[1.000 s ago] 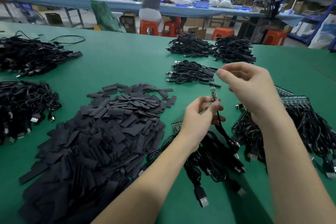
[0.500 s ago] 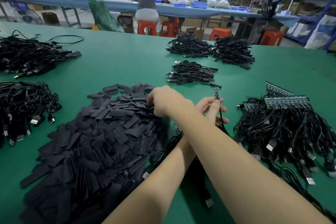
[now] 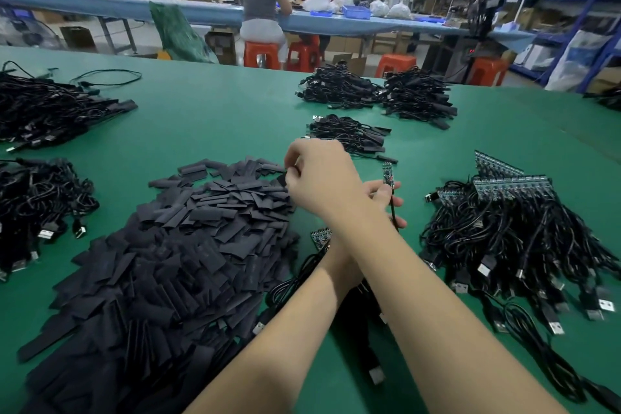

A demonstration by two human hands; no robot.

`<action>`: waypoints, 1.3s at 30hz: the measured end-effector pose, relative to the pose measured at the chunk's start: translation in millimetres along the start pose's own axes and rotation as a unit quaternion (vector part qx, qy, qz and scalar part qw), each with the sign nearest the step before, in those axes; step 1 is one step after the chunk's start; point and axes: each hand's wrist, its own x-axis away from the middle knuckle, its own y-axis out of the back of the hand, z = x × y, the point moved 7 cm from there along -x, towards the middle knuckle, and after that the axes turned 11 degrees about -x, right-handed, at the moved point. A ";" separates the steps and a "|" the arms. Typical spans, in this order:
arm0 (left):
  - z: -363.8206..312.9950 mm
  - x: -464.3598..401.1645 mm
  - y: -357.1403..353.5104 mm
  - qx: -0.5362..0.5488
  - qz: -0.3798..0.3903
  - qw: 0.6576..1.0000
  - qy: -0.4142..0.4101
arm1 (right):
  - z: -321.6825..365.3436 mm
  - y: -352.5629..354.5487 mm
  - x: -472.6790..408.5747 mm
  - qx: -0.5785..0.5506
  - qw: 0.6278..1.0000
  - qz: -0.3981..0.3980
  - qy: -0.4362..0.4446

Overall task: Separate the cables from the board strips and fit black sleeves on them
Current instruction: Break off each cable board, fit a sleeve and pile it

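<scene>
Green worktop (image 3: 208, 131) fills most of the frame. Big heap of black sleeves (image 3: 161, 265) takes the lower left and centre. Tangle of cables on board strips (image 3: 514, 242) sits at right, with the strips' blue-green edge at its top. More cable piles lie far left, upper left and upper centre.

Right hand (image 3: 319, 178) crosses over the left forearm to the top right edge of the sleeve heap, fingers curled; it seems to pinch one sleeve, but the fingertips are turned away, so I can't tell for sure. Left hand (image 3: 386, 198), mid-frame and mostly hidden behind the right wrist, grips one separated cable (image 3: 394, 215) just below its small board end (image 3: 387, 173), which points up.

Handling, as judgement: the sleeves look light, flat and flimsy, and slippery in a stack, so take one by an end edge and squeeze it open. The cable is limp, so hold it close under the board end for stiffness. The board end is small, with exposed parts, probably fragile; grip its edges, not its faces.
</scene>
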 end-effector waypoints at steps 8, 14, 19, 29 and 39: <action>8.2 0.3 11.0 0.075 -0.068 0.995 -0.005 | -76.4 86.9 48.4 -0.386 0.909 -0.119 -0.097; 8.6 1.1 13.7 0.121 -0.052 0.991 0.006 | -146.7 96.3 69.1 -0.456 0.849 -0.170 -0.207; 7.1 2.0 12.4 0.110 -0.038 0.993 -0.002 | -145.5 69.3 66.2 -0.506 0.822 -0.136 -0.222; 7.9 1.9 14.0 0.130 -0.036 0.991 -0.001 | -139.1 54.0 65.6 -0.658 0.728 -0.022 -0.189; 6.8 2.1 13.9 0.144 -0.011 0.989 0.012 | -141.0 73.6 64.1 -0.689 0.704 -0.116 -0.124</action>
